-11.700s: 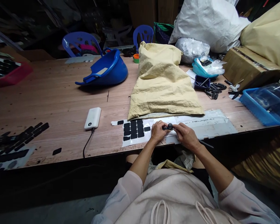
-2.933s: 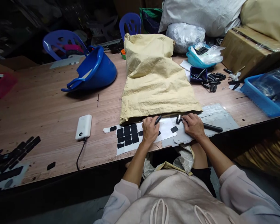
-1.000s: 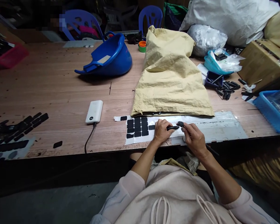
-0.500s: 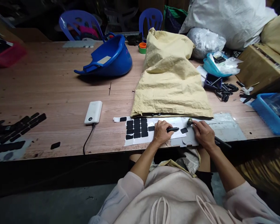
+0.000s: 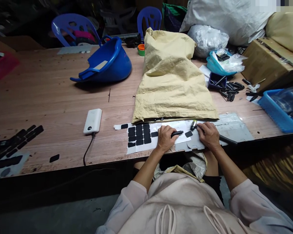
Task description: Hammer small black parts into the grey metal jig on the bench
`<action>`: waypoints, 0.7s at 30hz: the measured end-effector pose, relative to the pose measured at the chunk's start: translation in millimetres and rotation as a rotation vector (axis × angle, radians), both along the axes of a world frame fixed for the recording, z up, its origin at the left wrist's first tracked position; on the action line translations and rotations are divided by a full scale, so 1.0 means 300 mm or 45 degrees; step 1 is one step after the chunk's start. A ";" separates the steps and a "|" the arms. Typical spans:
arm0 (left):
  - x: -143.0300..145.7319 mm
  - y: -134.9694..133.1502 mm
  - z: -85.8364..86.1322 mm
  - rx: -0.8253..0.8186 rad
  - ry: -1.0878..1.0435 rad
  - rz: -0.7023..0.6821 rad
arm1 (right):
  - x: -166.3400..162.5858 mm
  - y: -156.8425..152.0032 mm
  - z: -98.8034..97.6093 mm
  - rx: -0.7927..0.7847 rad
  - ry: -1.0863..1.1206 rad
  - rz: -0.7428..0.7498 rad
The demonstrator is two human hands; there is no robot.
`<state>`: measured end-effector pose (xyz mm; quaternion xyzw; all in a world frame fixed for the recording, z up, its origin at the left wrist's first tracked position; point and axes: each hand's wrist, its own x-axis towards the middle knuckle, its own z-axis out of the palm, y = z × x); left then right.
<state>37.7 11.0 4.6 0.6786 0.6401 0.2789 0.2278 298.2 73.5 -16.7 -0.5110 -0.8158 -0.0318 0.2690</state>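
My left hand (image 5: 164,139) rests on a white sheet (image 5: 161,147) near the table's front edge. Its fingers close on a short black rod-shaped piece (image 5: 177,133) that points right. My right hand (image 5: 208,135) grips the dark handle of a small hammer (image 5: 228,140), whose yellow-green and metal head (image 5: 193,124) sticks out to the left, just above a loose black rounded patch (image 5: 188,134). Rows of black rounded patches (image 5: 139,133) lie on the sheet left of my left hand. A grey board (image 5: 230,128) lies under and beyond the right hand.
A large beige sack (image 5: 177,78) lies just beyond my hands. Around it are a white power bank (image 5: 92,121) with a cable, a blue scoop-like basin (image 5: 109,61), a blue tray (image 5: 280,109), a cardboard box (image 5: 271,65) and loose black parts (image 5: 231,89). More black strips (image 5: 17,139) lie left.
The whole view has shifted slightly. The hammer head is tilted differently and sits a little higher, showing its yellow-green face. My left hand keeps its hold on the black piece.
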 end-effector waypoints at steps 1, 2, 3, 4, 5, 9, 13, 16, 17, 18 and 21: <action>0.002 -0.022 0.008 0.043 -0.005 -0.042 | -0.001 0.000 0.000 0.000 0.002 0.000; 0.005 -0.052 0.016 0.089 -0.023 -0.106 | -0.002 0.000 -0.001 -0.001 0.003 0.001; 0.009 -0.088 0.021 0.124 -0.055 -0.197 | -0.003 -0.001 -0.002 -0.001 0.002 0.004; 0.014 -0.129 0.021 0.139 -0.099 -0.310 | -0.003 -0.001 -0.002 0.000 -0.001 0.006; 0.021 -0.172 0.017 0.126 -0.144 -0.435 | -0.004 -0.002 -0.003 0.003 -0.006 0.006; 0.051 -0.325 -0.055 -0.136 -0.162 -0.611 | -0.006 -0.003 -0.002 0.008 -0.019 -0.005; 0.066 -0.377 -0.160 -0.602 0.076 -0.231 | -0.007 -0.004 0.000 0.021 -0.024 0.001; 0.059 -0.373 -0.187 -0.871 0.301 -0.080 | -0.007 -0.004 0.000 0.014 -0.010 0.008; 0.055 -0.370 -0.178 -0.902 0.326 -0.091 | -0.008 -0.004 0.000 0.008 -0.002 0.007; 0.051 -0.367 -0.160 -0.900 0.315 -0.132 | -0.009 -0.004 -0.001 0.002 0.003 0.003; 0.038 -0.341 -0.060 -0.775 0.123 -0.261 | -0.010 -0.004 -0.003 -0.007 0.005 -0.009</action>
